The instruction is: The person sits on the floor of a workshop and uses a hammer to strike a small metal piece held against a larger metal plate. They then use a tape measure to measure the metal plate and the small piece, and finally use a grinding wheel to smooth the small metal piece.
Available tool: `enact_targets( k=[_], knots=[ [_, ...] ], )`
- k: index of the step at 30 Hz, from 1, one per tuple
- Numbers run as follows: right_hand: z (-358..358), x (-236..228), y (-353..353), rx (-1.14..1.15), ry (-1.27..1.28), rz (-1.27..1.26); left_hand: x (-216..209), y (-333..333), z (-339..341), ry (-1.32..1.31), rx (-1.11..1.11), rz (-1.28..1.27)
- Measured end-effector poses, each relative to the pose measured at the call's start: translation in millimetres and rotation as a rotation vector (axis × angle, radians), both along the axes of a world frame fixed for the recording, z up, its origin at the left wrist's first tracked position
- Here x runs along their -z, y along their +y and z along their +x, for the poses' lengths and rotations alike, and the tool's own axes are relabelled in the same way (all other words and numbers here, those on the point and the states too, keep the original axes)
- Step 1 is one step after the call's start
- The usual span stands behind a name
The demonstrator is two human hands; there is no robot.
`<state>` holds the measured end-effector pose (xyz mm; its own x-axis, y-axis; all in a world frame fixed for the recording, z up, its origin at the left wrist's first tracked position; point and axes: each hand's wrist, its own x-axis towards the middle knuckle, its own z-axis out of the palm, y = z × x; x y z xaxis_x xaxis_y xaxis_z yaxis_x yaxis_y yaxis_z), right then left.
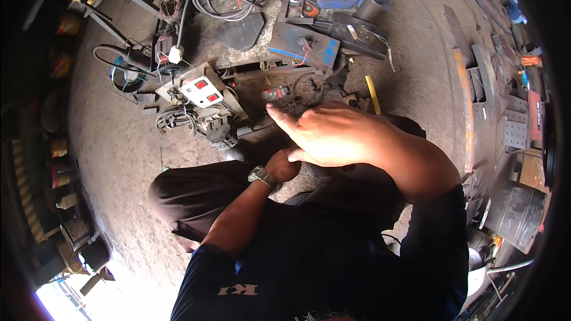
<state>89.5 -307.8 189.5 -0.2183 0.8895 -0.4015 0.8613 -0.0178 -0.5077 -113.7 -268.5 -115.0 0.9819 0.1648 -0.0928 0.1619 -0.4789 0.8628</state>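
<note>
My right hand (330,134) reaches across in front of me, index finger stretched out to the left and thumb apart from it. Its other fingers are mostly hidden beneath the hand. Under its thumb my left hand (284,166), with a wristwatch (261,176) on the wrist, is curled closed; what it holds, if anything, is hidden. Just beyond the right fingertip lies a small red and clear packet (275,93). Left of it a white switch panel (202,91) with two red switches sits tilted on an opened metal-framed unit.
Past my hands are a steel box with blue marks (304,44), a dark flat plate (244,31), tangled cables (229,0) and a blue tool tray (339,1). A yellow strip (372,94) lies to the right. Metal bars (463,107) line the far right.
</note>
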Motion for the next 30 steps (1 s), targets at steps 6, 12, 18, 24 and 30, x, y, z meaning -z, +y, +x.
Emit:
enact_targets(
  k=[6,12,18,24,30],
  knots=[
    [-1,5,4,-0.052,0.029,0.009,36,1,-9,-0.002,0.084,0.005],
    [1,3,1,-0.056,0.032,0.015,-14,2,4,0.072,0.047,-0.075],
    [0,8,-2,-0.053,0.02,0.052,-17,1,3,0.088,0.03,-0.07],
    [3,2,-3,-0.04,0.056,0.058,-16,2,2,0.081,0.037,-0.08],
    [4,0,-6,-0.041,0.037,0.057,-17,1,3,0.053,0.039,-0.064]
  ],
)
